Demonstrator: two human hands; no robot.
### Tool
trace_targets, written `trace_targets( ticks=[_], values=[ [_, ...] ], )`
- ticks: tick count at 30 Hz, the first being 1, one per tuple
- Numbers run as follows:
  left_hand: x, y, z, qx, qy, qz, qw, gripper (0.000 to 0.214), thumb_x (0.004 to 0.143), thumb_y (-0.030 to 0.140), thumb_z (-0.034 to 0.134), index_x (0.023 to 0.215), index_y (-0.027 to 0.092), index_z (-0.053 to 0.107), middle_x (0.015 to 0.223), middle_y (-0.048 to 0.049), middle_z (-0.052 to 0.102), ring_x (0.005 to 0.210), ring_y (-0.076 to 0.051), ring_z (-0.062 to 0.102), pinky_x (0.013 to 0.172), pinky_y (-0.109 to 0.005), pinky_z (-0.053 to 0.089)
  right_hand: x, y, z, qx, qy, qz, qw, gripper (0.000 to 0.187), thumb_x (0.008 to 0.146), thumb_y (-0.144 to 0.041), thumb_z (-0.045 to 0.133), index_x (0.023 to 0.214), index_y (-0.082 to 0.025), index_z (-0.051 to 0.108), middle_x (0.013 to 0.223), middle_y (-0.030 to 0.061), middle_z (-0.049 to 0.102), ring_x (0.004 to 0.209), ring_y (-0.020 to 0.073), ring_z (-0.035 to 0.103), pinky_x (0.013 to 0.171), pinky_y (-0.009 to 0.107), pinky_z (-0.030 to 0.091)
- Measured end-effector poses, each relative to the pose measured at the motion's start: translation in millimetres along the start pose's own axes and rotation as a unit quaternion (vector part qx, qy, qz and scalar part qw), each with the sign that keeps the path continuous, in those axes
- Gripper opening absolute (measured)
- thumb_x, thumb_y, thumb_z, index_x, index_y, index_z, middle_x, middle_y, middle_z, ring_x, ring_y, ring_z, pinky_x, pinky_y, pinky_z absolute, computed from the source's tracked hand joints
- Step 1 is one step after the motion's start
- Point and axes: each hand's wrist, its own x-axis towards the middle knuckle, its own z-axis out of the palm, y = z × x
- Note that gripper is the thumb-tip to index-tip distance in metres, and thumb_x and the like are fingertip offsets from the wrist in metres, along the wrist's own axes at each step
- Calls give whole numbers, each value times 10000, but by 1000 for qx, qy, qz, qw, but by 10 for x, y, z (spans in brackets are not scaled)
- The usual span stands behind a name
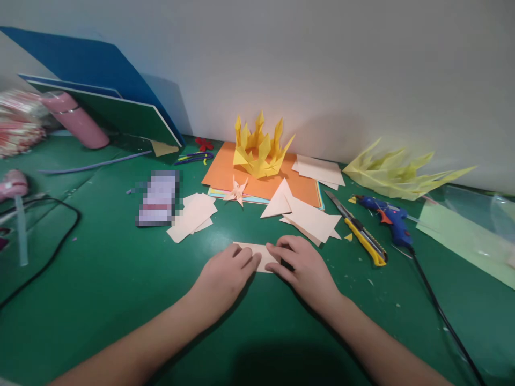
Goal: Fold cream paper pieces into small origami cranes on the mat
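A small pale pink paper strip (pixel 263 258) lies on the green table between my hands. My left hand (pixel 226 272) presses down its left end, fingers curled and thumb on the paper. At the right end, my right hand (pixel 304 268) grips the strip between bent fingers and thumb. Beyond them sit a folded pink paper star (pixel 237 192), a folded pink triangle (pixel 277 199) and loose pink paper pieces (pixel 314 219). More pink pieces (pixel 193 214) lie to the left. A yellow folded-paper crown (pixel 260 155) stands upright on an orange paper sheet (pixel 219 169).
To the right lie a yellow cutter knife (pixel 364 238), a blue glue gun (pixel 388 212) with a black cord, and a pale yellow paper crown (pixel 402 177). A phone (pixel 159 198) rests left. A pink bottle (pixel 76 120) and blue and green boards (pixel 120 120) lean behind.
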Motion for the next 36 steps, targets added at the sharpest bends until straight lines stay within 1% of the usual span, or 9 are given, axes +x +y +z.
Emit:
trace_targets(
  ticks=[4,9,14,18,21,26,28,31,36],
  values=[
    [-4,-8,13,-28,28,5,999,255,848,66,460,1070,143,559,949,-65,623,827,-198,554,729,-321,505,6,-12,-19,-22,-10,-18,1000,266,907,-303,487,1025,-133,654,849,91,594,763,211,530,684,340,463],
    [-1,-13,45,-67,84,11,994,243,834,45,461,1030,137,568,953,-71,626,859,-192,555,777,-322,498,40,-42,-48,-89,-66,-40,993,289,910,-270,483,1152,-174,609,884,91,589,769,213,495,678,334,440],
    [2,-16,36,-57,88,22,994,317,817,0,423,1075,126,558,953,-74,631,861,-184,557,804,-322,494,92,-61,-84,-139,-95,-59,984,322,912,-278,481,1217,-243,575,890,82,585,757,208,471,653,319,393],
    [-8,-21,30,-56,66,1,996,306,830,23,437,1087,142,553,940,-67,628,840,-183,556,777,-318,500,86,-45,-176,-134,-66,-45,988,263,918,-268,451,1068,-216,662,851,80,575,775,218,480,687,344,389],
    [-16,-19,33,-47,59,-10,997,312,832,31,450,1104,152,545,932,-64,625,841,-189,553,747,-306,500,49,-10,-250,-118,-40,-29,992,291,921,-248,417,932,-199,704,826,85,569,799,225,494,704,357,391],
    [-29,32,68,-35,59,-8,998,356,818,33,479,1155,142,517,957,-73,622,899,-206,555,727,-302,494,40,-7,-264,-123,-24,-31,992,303,908,-219,419,817,-173,705,834,91,588,807,228,500,711,359,383],
    [-35,77,86,-10,67,-11,998,357,827,52,476,1171,141,514,966,-75,622,916,-216,559,723,-310,495,67,-29,-223,-126,-30,-52,990,281,908,-207,417,873,-161,692,879,94,599,809,225,499,725,360,379],
    [-38,149,99,36,96,-14,995,330,832,58,454,1152,79,535,951,-101,618,917,-235,564,808,-365,487,121,-59,-144,-120,-57,-88,987,268,918,-204,412,1019,-146,653,902,97,604,798,221,489,698,349,369],
    [-30,204,113,24,61,-5,998,368,785,-10,389,1096,53,575,974,-134,615,816,-218,583,681,-339,526,244,-90,-77,-134,-125,-120,976,296,919,-153,413,1153,-181,592,903,81,607,755,208,452,642,330,324]
  ],
)
